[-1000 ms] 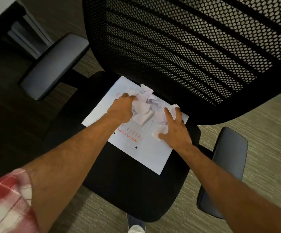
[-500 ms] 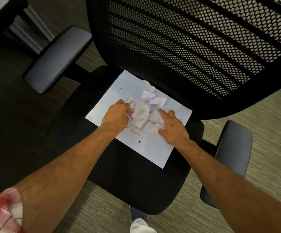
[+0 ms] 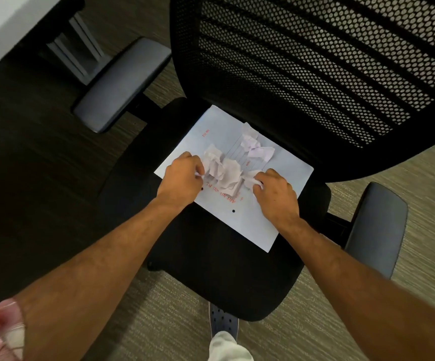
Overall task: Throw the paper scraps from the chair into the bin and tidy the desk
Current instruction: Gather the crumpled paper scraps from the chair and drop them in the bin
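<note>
A black office chair seat carries a flat white sheet with red print. On the sheet lies a heap of crumpled white paper scraps, with two more scraps further back near the mesh backrest. My left hand presses in from the left side of the heap, its fingers closed on a scrap. My right hand is at the heap's right side, fingers curled around another scrap. No bin is in view.
The chair's mesh backrest rises behind the sheet. Padded armrests stick out at the left and the right. A white desk edge shows at the top left. Carpet lies around; my foot is below the seat.
Both hands have drawn the scattered scraps toward the front of the sheet and closed their fingers on pieces; the right hand went from spread flat to curled.
</note>
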Demonstrator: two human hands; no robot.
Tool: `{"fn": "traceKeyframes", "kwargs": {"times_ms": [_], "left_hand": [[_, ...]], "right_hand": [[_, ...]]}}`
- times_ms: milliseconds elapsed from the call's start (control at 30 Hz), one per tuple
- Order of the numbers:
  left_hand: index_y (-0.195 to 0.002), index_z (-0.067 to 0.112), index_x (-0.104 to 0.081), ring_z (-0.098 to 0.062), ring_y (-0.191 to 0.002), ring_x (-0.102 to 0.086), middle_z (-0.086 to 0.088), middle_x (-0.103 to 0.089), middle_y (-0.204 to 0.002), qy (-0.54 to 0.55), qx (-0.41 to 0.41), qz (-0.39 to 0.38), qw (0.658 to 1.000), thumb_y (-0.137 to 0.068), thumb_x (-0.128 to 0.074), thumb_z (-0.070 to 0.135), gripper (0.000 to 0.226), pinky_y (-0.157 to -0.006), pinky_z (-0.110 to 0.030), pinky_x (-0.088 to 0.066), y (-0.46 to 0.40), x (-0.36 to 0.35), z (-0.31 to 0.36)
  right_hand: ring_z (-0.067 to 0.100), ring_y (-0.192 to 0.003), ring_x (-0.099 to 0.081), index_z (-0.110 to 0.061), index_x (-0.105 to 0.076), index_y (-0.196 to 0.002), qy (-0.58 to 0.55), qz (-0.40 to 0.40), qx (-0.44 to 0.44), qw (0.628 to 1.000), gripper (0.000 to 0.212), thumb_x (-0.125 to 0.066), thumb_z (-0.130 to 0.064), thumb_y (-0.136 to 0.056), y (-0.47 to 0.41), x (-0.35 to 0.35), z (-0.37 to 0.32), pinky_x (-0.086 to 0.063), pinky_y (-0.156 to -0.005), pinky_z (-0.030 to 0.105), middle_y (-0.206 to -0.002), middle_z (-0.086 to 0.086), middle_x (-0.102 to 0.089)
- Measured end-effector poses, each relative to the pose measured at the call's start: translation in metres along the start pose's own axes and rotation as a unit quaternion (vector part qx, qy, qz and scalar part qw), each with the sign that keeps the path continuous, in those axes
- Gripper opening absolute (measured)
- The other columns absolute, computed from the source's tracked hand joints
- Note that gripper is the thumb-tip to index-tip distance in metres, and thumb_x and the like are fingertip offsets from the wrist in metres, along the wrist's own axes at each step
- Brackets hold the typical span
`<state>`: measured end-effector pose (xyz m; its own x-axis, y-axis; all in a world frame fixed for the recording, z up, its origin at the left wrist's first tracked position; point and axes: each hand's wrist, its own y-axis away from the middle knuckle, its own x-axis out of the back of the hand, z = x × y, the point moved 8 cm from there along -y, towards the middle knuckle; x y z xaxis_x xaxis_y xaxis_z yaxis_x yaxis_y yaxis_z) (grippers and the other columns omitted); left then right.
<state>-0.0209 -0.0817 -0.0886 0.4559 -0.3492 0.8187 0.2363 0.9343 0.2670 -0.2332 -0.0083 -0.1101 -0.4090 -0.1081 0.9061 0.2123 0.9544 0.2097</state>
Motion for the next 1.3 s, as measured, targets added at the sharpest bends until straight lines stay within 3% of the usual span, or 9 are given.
{"fn": "traceKeyframes", "kwargs": {"times_ms": [200, 367, 567, 700, 833, 967, 1167, 1300], "left_hand": [[-0.084, 0.026, -0.057, -0.007, -0.08, -0.051, 0.011, -0.048, -0.098, 0.007, -0.001, 0.028, 1.0, -0.084, -0.072, 0.007, 0.024, -0.061, -0.013, -0.04, 0.016, 0.019, -0.014], [-0.084, 0.026, -0.06, -0.008, -0.084, -0.053, 0.013, -0.046, -0.1, 0.021, 0.014, 0.042, 0.999, -0.084, -0.072, 0.009, 0.021, -0.056, -0.007, -0.035, 0.039, 0.033, -0.037], [-0.085, 0.025, -0.061, -0.008, -0.082, -0.056, 0.011, -0.05, -0.097, 0.033, 0.023, 0.07, 0.997, -0.084, -0.072, 0.009, 0.019, -0.057, -0.007, -0.033, 0.088, 0.061, -0.073], [-0.085, 0.023, -0.062, -0.013, -0.087, -0.061, 0.006, -0.054, -0.099, 0.032, 0.042, 0.086, 0.995, -0.083, -0.071, 0.009, 0.017, -0.064, -0.015, -0.041, 0.135, 0.087, -0.109], [-0.085, 0.022, -0.061, -0.019, -0.094, -0.064, 0.003, -0.056, -0.102, 0.043, 0.076, 0.106, 0.991, -0.084, -0.072, 0.009, 0.017, -0.069, -0.019, -0.048, 0.191, 0.115, -0.159], [-0.085, 0.021, -0.062, -0.021, -0.093, -0.065, 0.002, -0.056, -0.1, 0.058, 0.12, 0.132, 0.982, -0.083, -0.073, 0.009, 0.016, -0.069, -0.021, -0.047, 0.26, 0.138, -0.223], [-0.081, 0.026, -0.062, -0.019, -0.095, -0.065, 0.008, -0.056, -0.1, 0.072, 0.217, 0.173, 0.958, -0.082, -0.075, 0.011, 0.02, -0.068, -0.019, -0.05, 0.387, 0.149, -0.328], [-0.081, 0.028, -0.062, -0.014, -0.09, -0.064, 0.01, -0.055, -0.099, 0.089, 0.28, 0.187, 0.937, -0.083, -0.074, 0.012, 0.02, -0.064, -0.019, -0.048, 0.483, 0.138, -0.39]], "right_hand": [[0.023, -0.078, -0.065, -0.011, -0.067, -0.099, -0.058, 0.061, 0.001, 0.996, 0.009, -0.063, -0.018, -0.096, 0.011, 0.021, -0.009, -0.059, -0.07, 0.044, -0.096, 0.005, -0.061], [0.014, -0.071, -0.056, -0.015, -0.066, -0.09, -0.13, 0.096, 0.003, 0.987, 0.011, -0.06, -0.021, -0.097, 0.027, 0.031, -0.03, -0.047, -0.063, 0.028, -0.088, -0.001, -0.058], [0.011, -0.079, -0.056, -0.015, -0.068, -0.102, -0.212, 0.086, 0.037, 0.973, 0.012, -0.061, -0.024, -0.096, 0.058, 0.016, -0.09, -0.045, -0.065, 0.019, -0.093, -0.002, -0.059], [0.01, -0.085, -0.058, -0.021, -0.067, -0.1, -0.234, 0.04, 0.043, 0.97, 0.011, -0.062, -0.029, -0.095, 0.083, -0.012, -0.144, -0.048, -0.072, 0.02, -0.095, -0.007, -0.06], [0.006, -0.08, -0.063, -0.022, -0.064, -0.084, -0.288, -0.04, 0.021, 0.957, 0.006, -0.066, -0.026, -0.088, 0.117, -0.05, -0.199, -0.047, -0.058, 0.011, -0.085, -0.009, -0.064], [0.011, -0.067, -0.065, -0.021, -0.068, -0.081, -0.329, -0.121, 0.016, 0.937, 0.004, -0.067, -0.023, -0.084, 0.164, -0.092, -0.262, -0.053, -0.052, 0.027, -0.078, -0.004, -0.067], [0.006, -0.058, -0.062, -0.017, -0.069, -0.08, -0.318, -0.203, 0.044, 0.925, 0.005, -0.067, -0.017, -0.085, 0.249, -0.158, -0.349, -0.052, -0.049, 0.03, -0.075, -0.001, -0.069], [0.018, -0.064, -0.064, -0.014, -0.068, -0.079, -0.295, -0.256, 0.066, 0.918, 0.005, -0.068, -0.016, -0.084, 0.312, -0.206, -0.401, -0.052, -0.052, 0.034, -0.076, 0.004, -0.07]]}}
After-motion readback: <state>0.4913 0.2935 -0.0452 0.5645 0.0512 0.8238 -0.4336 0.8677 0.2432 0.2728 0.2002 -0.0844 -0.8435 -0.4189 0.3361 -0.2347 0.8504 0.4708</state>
